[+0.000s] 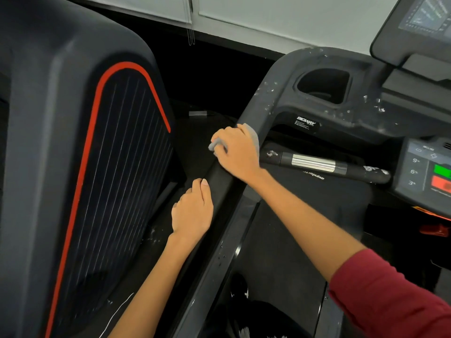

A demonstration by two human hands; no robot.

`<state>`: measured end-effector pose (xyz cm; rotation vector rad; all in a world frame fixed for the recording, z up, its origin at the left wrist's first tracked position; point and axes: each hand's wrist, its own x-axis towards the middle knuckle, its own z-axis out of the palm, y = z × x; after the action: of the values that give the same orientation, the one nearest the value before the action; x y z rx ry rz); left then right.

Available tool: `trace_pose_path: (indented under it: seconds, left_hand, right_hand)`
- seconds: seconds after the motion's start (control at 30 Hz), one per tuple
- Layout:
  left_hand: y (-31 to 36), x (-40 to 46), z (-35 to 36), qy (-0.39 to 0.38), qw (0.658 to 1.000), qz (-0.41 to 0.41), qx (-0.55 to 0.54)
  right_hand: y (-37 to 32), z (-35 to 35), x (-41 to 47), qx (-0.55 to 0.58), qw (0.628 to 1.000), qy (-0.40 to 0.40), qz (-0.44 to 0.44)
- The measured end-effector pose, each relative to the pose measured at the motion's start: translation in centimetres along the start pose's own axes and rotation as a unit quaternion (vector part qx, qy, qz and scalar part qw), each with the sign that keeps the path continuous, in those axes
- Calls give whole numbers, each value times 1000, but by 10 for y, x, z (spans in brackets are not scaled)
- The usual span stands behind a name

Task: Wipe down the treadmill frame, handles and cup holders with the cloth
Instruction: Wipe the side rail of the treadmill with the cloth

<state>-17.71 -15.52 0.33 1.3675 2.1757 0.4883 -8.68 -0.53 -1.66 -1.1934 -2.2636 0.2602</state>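
The treadmill's dark left side rail [266,106] runs from the console down toward me. My right hand [238,152] presses a grey cloth [253,135] around this rail, just below its bend. My left hand [192,211] rests lower on the same rail [219,176], fingers closed over its outer edge, holding nothing else. A cup holder [324,85] sits in the console top, with white specks scattered around it. A short handle with a silver sensor band [313,163] sticks out to the right of my right hand, also speckled white.
A neighbouring machine with a red-trimmed ribbed cover [97,167] stands close on the left. The console buttons [429,172] and screen [424,18] are at the right. The black belt [280,240] lies below. A white wall [244,11] is behind.
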Motion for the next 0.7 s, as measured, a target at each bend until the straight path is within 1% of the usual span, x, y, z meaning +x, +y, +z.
trace_pose_path:
  seconds: [0.07,0.17,0.2,0.27,0.4,0.5,0.63,0.7]
  left_hand:
    - [4,3,0,0,1000,-1,1]
    - [8,7,1,2,1000,-3,2]
    - [10,9,1,5,1000,-2,1]
    - [13,13,4,12,1000,1,-1]
    - [20,22,8,24,1000,6,6]
    - [25,28,9,25,999,14,19]
    - [31,35,11,24,999,13,28]
    - [33,37,12,23,999,15,27]
  right_hand:
    - [-11,5,-16,39,999,13,-10]
    - [-14,5,-42,176,983,38,-41]
    - [-12,6,-52,202,977,40,-47]
    - [-7,5,-67,220,973,30,-67]
    - [17,5,-76,211,966,0,-150]
    - [43,5,-72,183,966,-19,-183]
    - [71,5,-64,132,976,-10,-172]
    - [76,3,-56,127,982,-13,-139]
